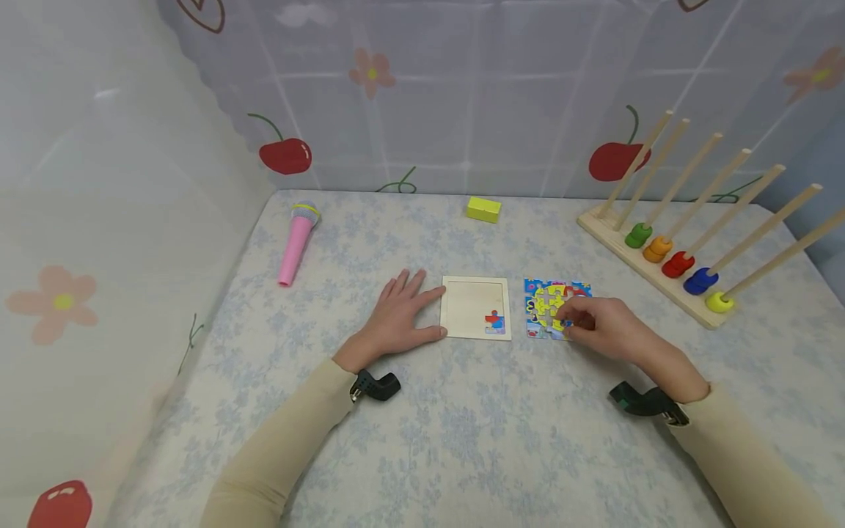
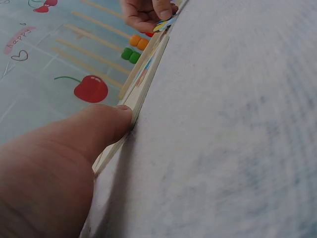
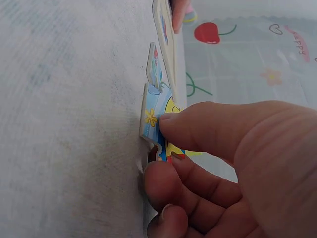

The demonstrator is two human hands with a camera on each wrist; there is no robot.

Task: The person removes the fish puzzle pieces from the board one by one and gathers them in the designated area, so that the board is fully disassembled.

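Observation:
My left hand (image 1: 394,317) lies with spread fingers at the left side of a square wooden puzzle tray (image 1: 465,308), its thumb and index finger touching the rim. In the tray's lower right corner sits a red and blue puzzle piece (image 1: 495,323). To the right of the tray, colourful jigsaw pieces (image 1: 540,302) lie joined on the cloth. Over their right side, my right hand (image 1: 610,328) pinches a puzzle piece (image 3: 152,114) between thumb and fingers. That piece is light blue with a yellow starfish shape, slightly tilted in the right wrist view. The hand hides some of the pieces beneath.
A pink toy microphone (image 1: 297,246) lies at the back left of the table. A yellow block (image 1: 484,210) is at the back middle. At the right stands a wooden peg rack (image 1: 650,271) with tall rods and coloured beads. A patterned curtain (image 1: 462,110) hangs behind.

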